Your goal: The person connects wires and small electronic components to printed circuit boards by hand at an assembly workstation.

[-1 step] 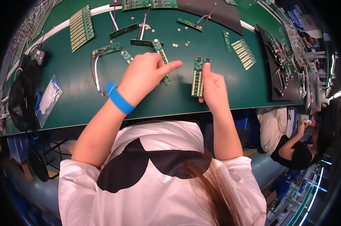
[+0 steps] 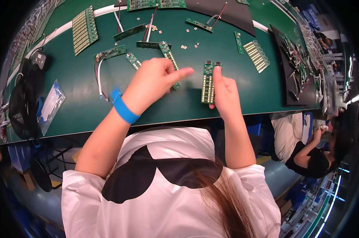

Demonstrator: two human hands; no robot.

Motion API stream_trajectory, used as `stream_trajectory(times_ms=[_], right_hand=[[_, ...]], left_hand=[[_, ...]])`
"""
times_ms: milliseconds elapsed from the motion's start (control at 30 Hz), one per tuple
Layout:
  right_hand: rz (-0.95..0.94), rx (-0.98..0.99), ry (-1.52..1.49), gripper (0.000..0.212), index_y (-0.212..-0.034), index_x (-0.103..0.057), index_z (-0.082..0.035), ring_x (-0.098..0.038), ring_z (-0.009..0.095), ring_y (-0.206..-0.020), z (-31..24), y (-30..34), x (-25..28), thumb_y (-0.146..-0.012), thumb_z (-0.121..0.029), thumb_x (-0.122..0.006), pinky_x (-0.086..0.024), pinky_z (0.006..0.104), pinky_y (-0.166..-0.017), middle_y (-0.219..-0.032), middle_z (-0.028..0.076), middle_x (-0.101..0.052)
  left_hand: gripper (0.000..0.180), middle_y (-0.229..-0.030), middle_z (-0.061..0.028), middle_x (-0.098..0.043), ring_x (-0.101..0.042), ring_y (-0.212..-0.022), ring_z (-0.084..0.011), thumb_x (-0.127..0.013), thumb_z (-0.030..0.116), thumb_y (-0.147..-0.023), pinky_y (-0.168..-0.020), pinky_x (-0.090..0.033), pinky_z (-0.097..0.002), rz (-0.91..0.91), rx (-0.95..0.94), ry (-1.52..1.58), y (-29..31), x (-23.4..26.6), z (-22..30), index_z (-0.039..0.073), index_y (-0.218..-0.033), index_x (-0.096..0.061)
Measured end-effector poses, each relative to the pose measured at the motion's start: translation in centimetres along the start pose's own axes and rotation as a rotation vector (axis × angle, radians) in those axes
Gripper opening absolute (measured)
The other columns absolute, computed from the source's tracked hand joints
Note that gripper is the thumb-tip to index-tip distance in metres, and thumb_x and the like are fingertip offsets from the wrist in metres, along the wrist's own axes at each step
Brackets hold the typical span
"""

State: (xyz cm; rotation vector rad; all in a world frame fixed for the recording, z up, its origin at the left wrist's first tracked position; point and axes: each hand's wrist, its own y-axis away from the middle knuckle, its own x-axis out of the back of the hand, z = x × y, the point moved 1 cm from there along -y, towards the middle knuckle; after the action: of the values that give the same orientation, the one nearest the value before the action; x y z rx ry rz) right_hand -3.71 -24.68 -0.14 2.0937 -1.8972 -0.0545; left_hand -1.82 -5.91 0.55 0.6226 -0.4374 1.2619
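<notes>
My right hand (image 2: 226, 88) grips a green circuit board (image 2: 208, 84) upright above the table, its thumb pressed on the face near the top. The board carries rows of pale square pads and two dark connectors at its upper edge. My left hand (image 2: 155, 77), with a blue wristband, hovers to the left with its thumb stretched out toward the board and its other fingers curled, partly hidden beneath. Nothing shows between thumb and fingers. Beyond that hand lies a narrow circuit board strip (image 2: 170, 55), partly covered by it. Another short strip (image 2: 133, 60) lies just left of it.
Wired boards (image 2: 110, 52) and small loose square pieces (image 2: 183, 47) lie on the green table (image 2: 84, 79). Larger board panels (image 2: 84, 31) rest at far left and another panel (image 2: 256, 56) at right. A black sheet (image 2: 280, 59) holds tangled wired parts. A person (image 2: 312, 154) sits at right.
My left hand has shifted very slightly, its thumb a little farther right and lower. My right hand keeps its grip on the circuit board, almost still.
</notes>
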Motion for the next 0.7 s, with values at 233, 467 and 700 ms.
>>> stream_trajectory(times_ms=[233, 467, 700], right_hand=[[-0.276, 0.016, -0.143, 0.057, -0.062, -0.059, -0.001, -0.048, 0.006, -0.046, 0.3, 1.0, -1.6, -0.094, -0.044, -0.041, -0.039, 0.0231, -0.043, -0.052, 0.000, -0.054], [-0.213, 0.095, 0.259, 0.049, -0.061, -0.059, 0.002, -0.045, 0.011, -0.042, 0.9, 0.7, -2.2, -0.089, -0.037, -0.052, -0.037, 0.0286, -0.042, -0.044, 0.007, -0.049], [-0.253, 0.085, 0.477, 0.051, -0.056, -0.056, 0.002, -0.041, 0.019, -0.038, 0.5, 0.1, -1.8, -0.087, -0.038, -0.054, -0.036, 0.0331, -0.041, -0.043, 0.012, -0.046]], left_hand=[[0.013, -0.078, -0.0094, -0.065, -0.064, -0.070, -0.0130, -0.063, 0.005, -0.081, -0.062, -0.052, -0.0226, -0.544, 0.004, 0.867, 2.7, -2.6, 0.4, -0.003, -0.089, -0.057], [0.017, -0.082, -0.0091, -0.065, -0.065, -0.074, -0.0140, -0.064, 0.001, -0.078, -0.063, -0.052, -0.0232, -0.525, 0.127, 0.932, 3.0, -3.9, -0.9, -0.004, -0.094, -0.057], [0.019, -0.080, -0.0052, -0.063, -0.061, -0.068, -0.0097, -0.065, 0.001, -0.076, -0.062, -0.050, -0.0234, -0.259, -0.092, 0.667, 2.8, -6.0, -1.9, -0.003, -0.092, -0.057]])
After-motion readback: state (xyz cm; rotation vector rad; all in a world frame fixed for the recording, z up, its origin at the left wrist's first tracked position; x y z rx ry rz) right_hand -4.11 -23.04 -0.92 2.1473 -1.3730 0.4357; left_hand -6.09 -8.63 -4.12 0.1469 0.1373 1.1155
